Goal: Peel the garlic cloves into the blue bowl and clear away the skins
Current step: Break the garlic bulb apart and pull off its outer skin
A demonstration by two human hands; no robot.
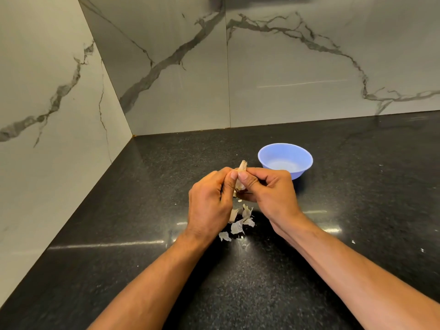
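Both the left hand point(210, 201) and right hand point(269, 189) pinch a papery, half-skinned garlic clove point(241, 172) above loose skins point(238, 225), beside the blue bowl point(285, 160).

— How are the hands placed?
— Both forearms reach in from the near edge and converge toward the middle. The left hand point(209, 201) and right hand point(269, 189) meet knuckle to knuckle, held up off the surface.
— And the fingers?
— Curled on both. The two thumbs press toward each other, pinching a garlic clove point(241, 171) between them; its tip pokes out on the far side.
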